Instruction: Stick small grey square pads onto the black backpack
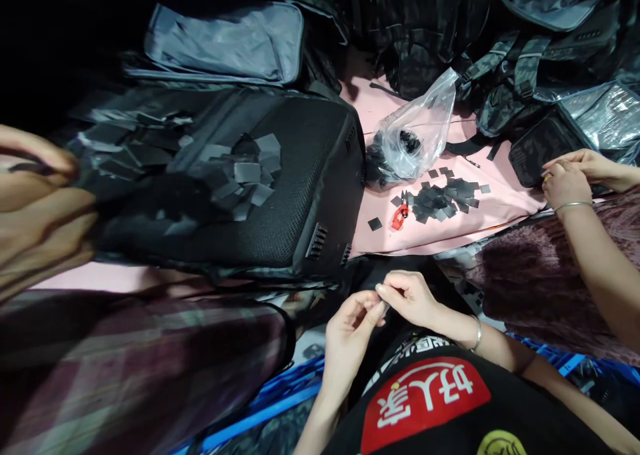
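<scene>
grip of the left hand (353, 318) and right hand (407, 298): narrow, both pinching a small dark piece (385, 305). piece location: between the hands, before the pink-covered worktop (503, 198). black squares (443, 199) lie piled there, red-handled snips (400, 216) just beside, clear plastic bag (425, 131) behind.

Two hands are the person's own — one left hand (353, 318), one right hand (411, 297) — with one small dark piece (385, 306) at their fingertips. Two co-worker's hands (567, 187) show at the right, and at least one blurred hand (47, 205) at the left edge. Dark squares (443, 200), too overlapped to count, form three piles: one on the pink counter (515, 203), two on one large black bag (305, 168). One loose square (375, 224), one red-handled cutter (399, 217), one clear plastic bag (425, 131), two bracelets (479, 335).
</scene>
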`<action>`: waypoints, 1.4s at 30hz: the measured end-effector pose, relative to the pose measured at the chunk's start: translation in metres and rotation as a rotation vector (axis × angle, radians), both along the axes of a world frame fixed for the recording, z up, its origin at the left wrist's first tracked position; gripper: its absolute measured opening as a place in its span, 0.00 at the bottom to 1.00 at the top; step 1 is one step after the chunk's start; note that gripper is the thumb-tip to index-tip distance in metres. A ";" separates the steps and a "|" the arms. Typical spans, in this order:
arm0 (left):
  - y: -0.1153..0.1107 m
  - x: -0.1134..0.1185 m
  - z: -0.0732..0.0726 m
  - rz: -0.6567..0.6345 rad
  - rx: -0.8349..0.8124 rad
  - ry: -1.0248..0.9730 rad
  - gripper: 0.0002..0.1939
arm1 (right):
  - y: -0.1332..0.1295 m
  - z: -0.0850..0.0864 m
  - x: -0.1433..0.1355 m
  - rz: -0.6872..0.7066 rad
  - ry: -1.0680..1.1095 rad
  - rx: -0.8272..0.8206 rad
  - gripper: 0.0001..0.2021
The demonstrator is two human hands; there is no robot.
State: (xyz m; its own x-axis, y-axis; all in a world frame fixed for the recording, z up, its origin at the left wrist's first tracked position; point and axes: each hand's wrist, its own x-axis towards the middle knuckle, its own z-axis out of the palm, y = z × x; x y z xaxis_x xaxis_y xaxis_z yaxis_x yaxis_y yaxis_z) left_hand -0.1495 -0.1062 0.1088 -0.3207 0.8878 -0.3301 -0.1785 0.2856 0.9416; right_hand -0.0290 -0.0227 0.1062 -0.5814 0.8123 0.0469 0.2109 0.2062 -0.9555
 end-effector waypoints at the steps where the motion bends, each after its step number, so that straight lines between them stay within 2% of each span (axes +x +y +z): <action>1: 0.000 -0.001 -0.001 0.003 -0.007 -0.013 0.11 | 0.001 -0.001 0.000 0.025 0.012 -0.039 0.18; 6: 0.003 -0.006 -0.004 0.042 -0.042 -0.076 0.13 | 0.008 -0.011 0.000 0.185 0.092 -0.326 0.21; 9: 0.006 -0.007 -0.004 0.018 -0.051 -0.076 0.12 | 0.011 -0.015 -0.002 0.277 0.123 -0.472 0.24; 14: 0.004 -0.010 -0.002 -0.075 -0.029 0.009 0.09 | 0.019 -0.015 -0.001 0.408 0.109 -0.585 0.25; 18: 0.000 -0.014 0.003 -0.198 0.082 0.201 0.06 | 0.024 -0.015 0.000 0.544 0.079 -0.635 0.25; 21: -0.001 -0.015 0.006 -0.224 0.181 0.387 0.05 | 0.024 -0.014 -0.002 0.537 0.074 -0.637 0.25; 24: -0.003 -0.014 0.007 -0.155 0.224 0.537 0.06 | 0.019 -0.011 -0.004 0.440 0.086 -0.606 0.26; 27: -0.004 -0.012 0.004 -0.100 0.241 0.606 0.06 | 0.014 -0.006 -0.003 0.352 0.100 -0.531 0.25; 30: -0.004 -0.012 0.003 -0.088 0.247 0.618 0.07 | 0.011 -0.002 0.000 0.336 0.096 -0.460 0.22; 36: -0.001 -0.015 0.005 -0.085 0.246 0.591 0.08 | 0.016 0.002 0.007 0.424 0.045 -0.412 0.15; 42: -0.002 -0.016 -0.002 -0.141 0.193 0.447 0.06 | 0.020 0.005 0.005 0.355 0.007 -0.247 0.15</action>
